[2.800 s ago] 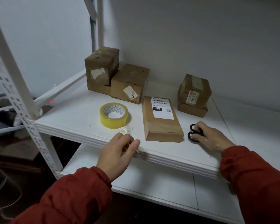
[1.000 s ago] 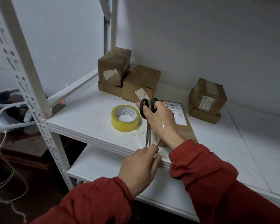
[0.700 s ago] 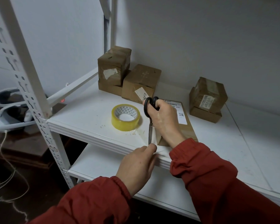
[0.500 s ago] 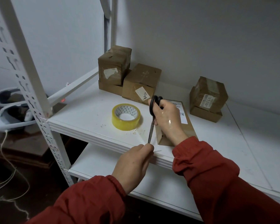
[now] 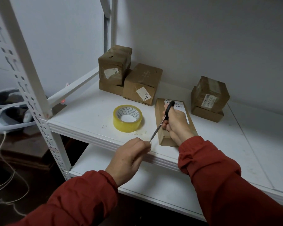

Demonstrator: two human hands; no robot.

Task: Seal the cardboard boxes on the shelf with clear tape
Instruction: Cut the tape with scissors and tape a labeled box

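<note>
The left hand [image 5: 129, 158] hovers at the front edge of the white shelf [image 5: 88, 115], its fingers curled and its thumb and forefinger pinching a small pale scrap of clear tape [image 5: 151, 142]. The tips of the scissors [image 5: 158, 128] meet that scrap. The blades lie together as one thin line slanting down to the left, and the black handle is up in the right hand [image 5: 176, 123], whose fingers curl through and round it. The right hand is above the flat cardboard box [image 5: 160, 110], which lies on the shelf with a white label on top; whether the hand touches the box cannot be told. Just left of that box the roll of yellowish clear tape [image 5: 127, 118] lies flat on the shelf, with small bits of debris around it. At the back left a cube-shaped box [image 5: 114, 64] sits on a low flat box [image 5: 110, 88], and a labelled box [image 5: 142, 84] stands touching them on the right. At the back right, well apart from these, a taped box [image 5: 209, 93] sits tilted on another low box [image 5: 206, 114]. Both arms wear red sleeves [image 5: 219, 176]. A perforated white upright [image 5: 23, 62] carries the shelf, and a lower shelf [image 5: 153, 181] shows beneath.
</note>
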